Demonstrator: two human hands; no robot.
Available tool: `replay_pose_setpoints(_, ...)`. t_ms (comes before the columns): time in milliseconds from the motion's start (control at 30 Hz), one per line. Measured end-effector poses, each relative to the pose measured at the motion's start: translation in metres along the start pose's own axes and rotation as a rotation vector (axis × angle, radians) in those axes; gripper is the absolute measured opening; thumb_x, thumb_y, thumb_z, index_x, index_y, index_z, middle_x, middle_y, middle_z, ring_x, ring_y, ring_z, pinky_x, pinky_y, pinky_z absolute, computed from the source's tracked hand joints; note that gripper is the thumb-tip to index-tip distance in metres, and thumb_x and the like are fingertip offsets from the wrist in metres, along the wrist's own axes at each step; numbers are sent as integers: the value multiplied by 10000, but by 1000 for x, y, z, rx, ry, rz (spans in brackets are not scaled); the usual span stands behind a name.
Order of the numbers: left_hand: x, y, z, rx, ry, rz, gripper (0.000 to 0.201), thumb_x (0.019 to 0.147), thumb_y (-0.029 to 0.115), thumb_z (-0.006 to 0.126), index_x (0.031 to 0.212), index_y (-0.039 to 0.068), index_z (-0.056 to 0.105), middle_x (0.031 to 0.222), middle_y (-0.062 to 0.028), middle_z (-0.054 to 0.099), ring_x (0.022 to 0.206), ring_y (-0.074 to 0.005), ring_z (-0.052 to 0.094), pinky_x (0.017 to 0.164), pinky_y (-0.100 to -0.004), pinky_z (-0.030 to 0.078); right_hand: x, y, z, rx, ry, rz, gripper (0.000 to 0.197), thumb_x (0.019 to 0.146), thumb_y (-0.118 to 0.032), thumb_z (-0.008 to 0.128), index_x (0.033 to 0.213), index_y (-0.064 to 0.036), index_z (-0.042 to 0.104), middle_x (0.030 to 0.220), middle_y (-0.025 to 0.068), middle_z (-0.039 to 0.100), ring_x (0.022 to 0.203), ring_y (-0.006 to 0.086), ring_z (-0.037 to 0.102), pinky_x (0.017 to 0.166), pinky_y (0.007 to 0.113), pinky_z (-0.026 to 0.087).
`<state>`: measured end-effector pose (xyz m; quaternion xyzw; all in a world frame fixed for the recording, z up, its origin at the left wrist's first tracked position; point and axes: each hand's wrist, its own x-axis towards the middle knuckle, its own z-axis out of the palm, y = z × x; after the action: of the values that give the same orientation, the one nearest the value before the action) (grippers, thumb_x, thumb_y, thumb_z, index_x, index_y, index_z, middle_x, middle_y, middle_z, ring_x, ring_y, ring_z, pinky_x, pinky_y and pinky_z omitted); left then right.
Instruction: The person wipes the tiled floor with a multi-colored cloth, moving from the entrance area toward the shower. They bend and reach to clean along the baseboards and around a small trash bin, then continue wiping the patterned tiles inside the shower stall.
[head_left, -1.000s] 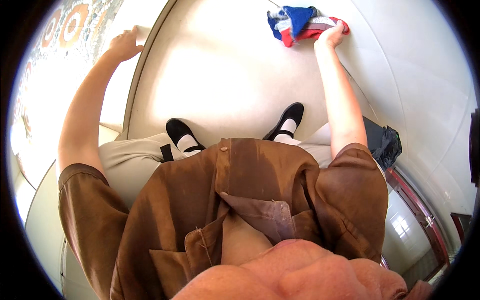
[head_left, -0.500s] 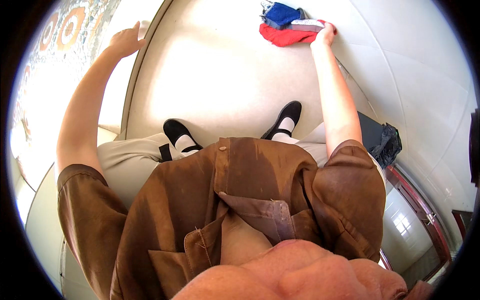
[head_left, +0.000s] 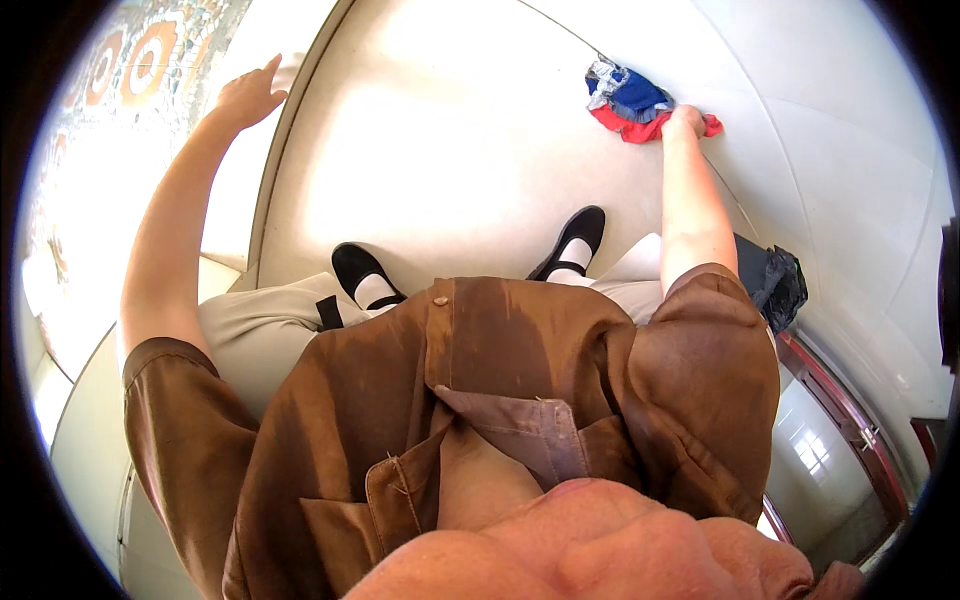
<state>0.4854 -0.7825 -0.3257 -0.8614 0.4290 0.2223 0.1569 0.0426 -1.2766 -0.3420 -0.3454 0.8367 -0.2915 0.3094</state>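
Note:
My right hand (head_left: 686,122) is closed on a bunched cloth (head_left: 640,96) at the far right, by the foot of the white tiled wall. The cloth shows blue, red and grey-white parts; a red end sticks out on the right of my fist. Whether it is one piece or several layered rags, I cannot tell. My left hand (head_left: 250,97) is stretched out at the far left above a white ledge, empty, thumb and fingers apart. Whether it touches the ledge is unclear.
Pale floor (head_left: 430,140) lies between my arms, with my black shoes (head_left: 362,270) on it. A dark edge strip (head_left: 285,130) bounds it on the left, patterned tiles (head_left: 150,65) beyond. At right are a black plastic bag (head_left: 783,288), the tiled wall (head_left: 840,150) and a red-framed glossy panel (head_left: 830,430).
My right hand has drawn the cloth nearer and to the right, toward the wall, and the cloth is more bunched. My left hand has shifted only slightly.

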Motion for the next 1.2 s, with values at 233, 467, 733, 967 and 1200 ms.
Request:
replay_pose_setpoints(233,-7,-7,0,0,-40,-40,667,906,289,575,1505,134,327,1212,-174,645,1142,-325,610,970,-458,489,-61,20,49,-426,-193,-289,374,914,-163,449,1072,124,630,1192,301,620,1120,394,617,961,422,498)
replay_pose_setpoints(467,7,6,-12,20,-282,-99,751,887,296,622,1494,7,288,1232,-221,623,1158,-360,589,999,-437,470,-96,33,62,-305,-270,-723,396,964,-246,452,881,93,638,930,295,676,896,410,668,818,461,520)
replay_pose_setpoints(733,3,2,8,112,-392,-149,928,832,345,684,1455,-151,207,1158,-239,640,1103,-360,611,933,-413,509,-240,-11,142,-40,-644,-805,346,943,-217,529,896,120,589,919,246,676,944,349,656,905,391,457)
replay_pose_setpoints(967,-1,5,13,95,-253,-128,892,807,272,680,1446,-151,225,1120,-295,626,1109,-393,599,936,-438,509,-260,-18,181,397,-927,-990,404,936,-305,588,760,59,606,753,104,668,752,230,634,743,366,477)
replay_pose_setpoints(1200,2,4,13,90,-213,-92,854,790,231,674,1423,-165,260,1051,-286,650,1082,-384,615,892,-432,532,-183,42,184,294,-738,-569,316,929,-239,592,897,74,616,919,110,652,815,172,630,724,298,508)
